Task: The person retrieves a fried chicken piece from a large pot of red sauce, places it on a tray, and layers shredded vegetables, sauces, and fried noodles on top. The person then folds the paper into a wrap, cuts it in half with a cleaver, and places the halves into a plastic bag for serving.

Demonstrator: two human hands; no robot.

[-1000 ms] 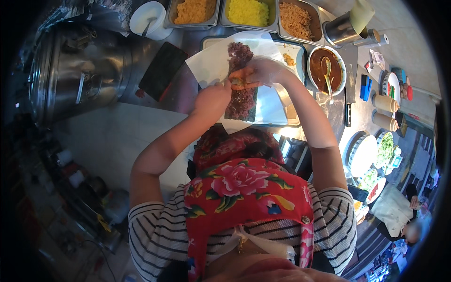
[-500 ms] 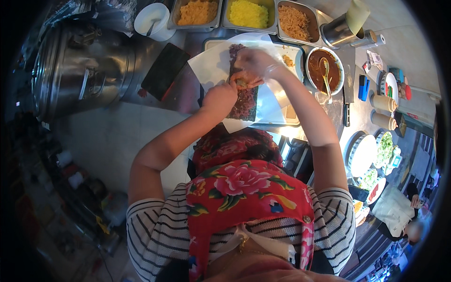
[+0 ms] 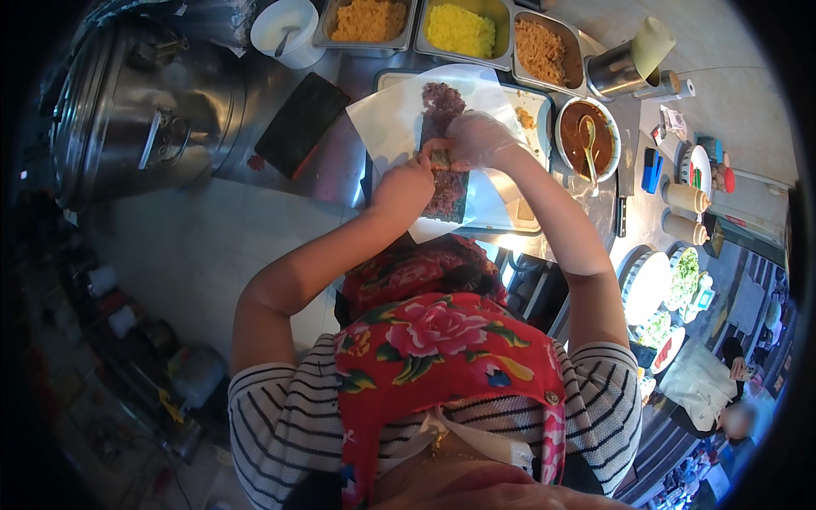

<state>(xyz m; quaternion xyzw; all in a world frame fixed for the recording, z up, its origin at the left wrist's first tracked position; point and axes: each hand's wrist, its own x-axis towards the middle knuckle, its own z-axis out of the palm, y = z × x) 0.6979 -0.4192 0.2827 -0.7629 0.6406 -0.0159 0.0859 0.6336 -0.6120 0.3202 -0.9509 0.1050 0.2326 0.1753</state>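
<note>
A strip of purple rice (image 3: 446, 204) lies on a dark sheet, seemingly seaweed, over white paper (image 3: 387, 110). All of it rests on a pale, dark-edged tray (image 3: 535, 140). My left hand (image 3: 405, 185) comes in from the left, its fingertips closed on a brownish-green piece of food (image 3: 440, 160) at the middle of the strip. From the right, my right hand (image 3: 483, 140), in a clear plastic glove, has its fingers closed on the same piece. My fingers partly cover this piece, so its exact kind is unclear.
Behind the tray stand metal pans of orange shreds (image 3: 367, 21), yellow shreds (image 3: 460, 31) and brownish floss (image 3: 542, 51). A bowl of red-brown sauce (image 3: 608, 161) with a spoon sits right, beside a knife (image 3: 621, 214). Left are a black block (image 3: 302, 125) and a big steel pot (image 3: 161, 119).
My right hand has come down from the far part of the strip to the food piece, toward my left fingertips. My left hand stays at the strip. The whole view has shifted slightly.
</note>
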